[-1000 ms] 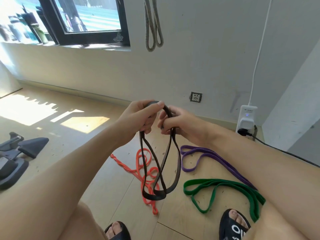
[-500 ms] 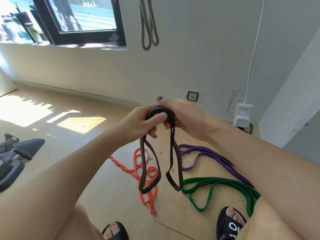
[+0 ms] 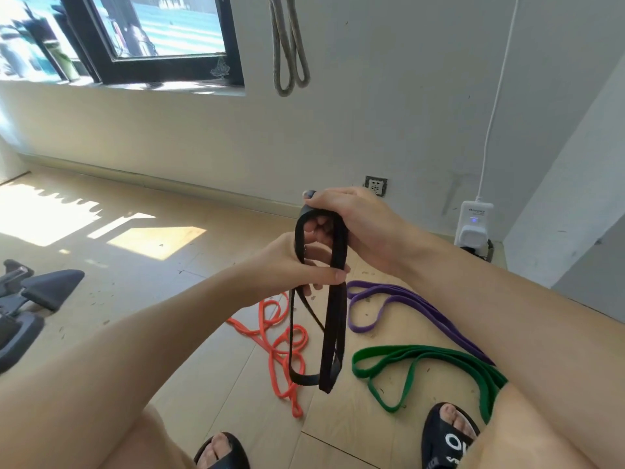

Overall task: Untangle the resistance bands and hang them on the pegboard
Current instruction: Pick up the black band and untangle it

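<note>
Head view: both hands point(image 3: 358, 228) point(image 3: 291, 265) clamped on one black band point(image 3: 333, 319); three bands on floor point(image 3: 203, 258).

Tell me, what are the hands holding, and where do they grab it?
Both hold the black band. The right hand grips its top loop. The left hand pinches the strands just below; the rest hangs free.

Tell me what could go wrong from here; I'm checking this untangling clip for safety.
The black band, gripped by both the left hand and right hand, might snap back if one grip slips. Its hanging loops could snag the orange band lying beneath. The green band by the sandal might trip the person.
</note>
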